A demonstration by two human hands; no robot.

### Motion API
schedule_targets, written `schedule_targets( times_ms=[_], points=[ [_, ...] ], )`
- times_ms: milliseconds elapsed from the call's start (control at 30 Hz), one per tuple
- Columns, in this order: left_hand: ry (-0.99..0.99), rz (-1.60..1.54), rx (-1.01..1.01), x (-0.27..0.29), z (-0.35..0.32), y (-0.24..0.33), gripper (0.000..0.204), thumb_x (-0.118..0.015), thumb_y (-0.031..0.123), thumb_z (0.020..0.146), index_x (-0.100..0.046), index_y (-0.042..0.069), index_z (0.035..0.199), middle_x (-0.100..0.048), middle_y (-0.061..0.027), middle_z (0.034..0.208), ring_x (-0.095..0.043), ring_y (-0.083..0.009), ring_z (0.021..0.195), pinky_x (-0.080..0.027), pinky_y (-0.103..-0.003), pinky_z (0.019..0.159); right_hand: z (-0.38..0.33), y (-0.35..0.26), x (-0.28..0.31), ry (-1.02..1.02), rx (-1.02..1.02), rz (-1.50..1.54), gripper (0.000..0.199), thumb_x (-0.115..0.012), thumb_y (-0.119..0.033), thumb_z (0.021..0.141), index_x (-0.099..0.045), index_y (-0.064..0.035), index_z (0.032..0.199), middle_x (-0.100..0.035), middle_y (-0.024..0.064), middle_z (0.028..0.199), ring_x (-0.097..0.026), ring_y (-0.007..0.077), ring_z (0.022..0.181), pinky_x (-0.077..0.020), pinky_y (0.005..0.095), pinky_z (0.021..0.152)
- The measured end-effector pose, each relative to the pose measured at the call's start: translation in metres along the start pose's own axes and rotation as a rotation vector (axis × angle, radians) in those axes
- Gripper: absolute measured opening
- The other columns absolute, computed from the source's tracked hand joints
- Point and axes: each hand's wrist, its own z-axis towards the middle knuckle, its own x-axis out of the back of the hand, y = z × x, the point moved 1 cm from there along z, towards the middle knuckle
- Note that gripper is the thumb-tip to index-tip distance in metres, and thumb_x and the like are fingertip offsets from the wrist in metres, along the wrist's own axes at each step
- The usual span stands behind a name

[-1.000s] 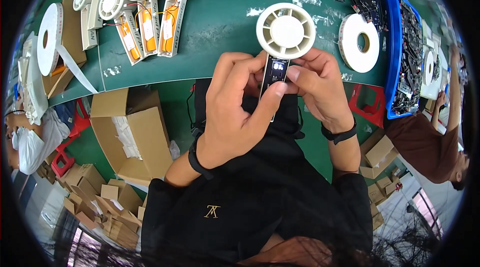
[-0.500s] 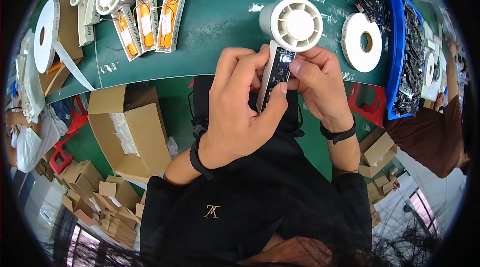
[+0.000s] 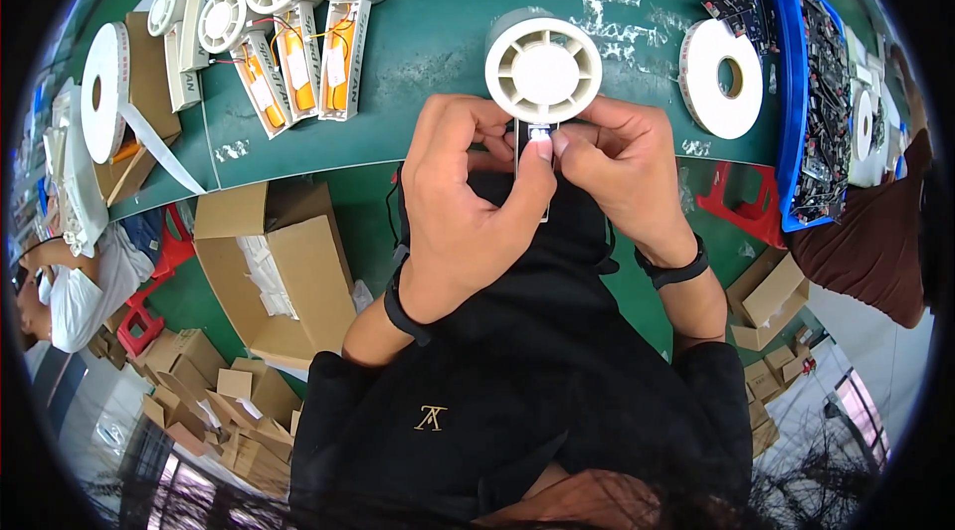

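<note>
My left hand [image 3: 477, 202] and my right hand [image 3: 622, 167] meet at the table's near edge, both gripping a white round fan-like device [image 3: 543, 68] with a flat handle part that my fingers mostly hide. The round ribbed head points away from me over the green table [image 3: 438, 43]. My left thumb presses on a small white piece at the handle's top [image 3: 540, 135]. Both wrists wear dark bands.
Several finished white round devices with orange-wired handles [image 3: 298, 53] lie at the far left. Tape rolls sit at left [image 3: 104, 92] and right [image 3: 724, 78]. A blue tray of circuit boards [image 3: 821, 83] stands at right. An open cardboard box [image 3: 274, 271] stands below the table. Other people sit at both sides.
The device has moved up and away from me, its head now over the table. My hands have closed further over the handle, hiding its dark face.
</note>
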Motion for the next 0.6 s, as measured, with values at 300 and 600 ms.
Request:
schedule_targets(
  times_ms=[300,600],
  points=[
    [-0.011,-0.001,0.028,0.0,-0.001,-0.005,0.027,-0.081,-0.001,0.087,-0.067,-0.003,0.109,-0.06,-0.0101,0.103,-0.064,-0.0135,0.079,-0.062,-0.028,0.065,0.004,0.003,0.005,-0.021,-0.131,0.046,0.03,-0.062,-0.003,0.101,-0.071,0.0095,0.126,-0.077,0.0114,0.11,-0.073,0.0119,0.095,-0.0615,0.0282,0.083],
    [-0.113,-0.074,0.146,-0.001,-0.009,0.014,0.057,-0.082,0.0,0.088,-0.06,-0.004,0.142,-0.06,-0.0118,0.111,-0.067,-0.0135,0.086,-0.063,-0.029,0.073,0.011,0.004,0.007,0.04,-0.189,0.316,0.031,-0.054,-0.008,0.107,-0.071,0.0089,0.125,-0.077,0.0153,0.112,-0.077,0.0207,0.101,-0.0652,0.0361,0.092]
  ],
)
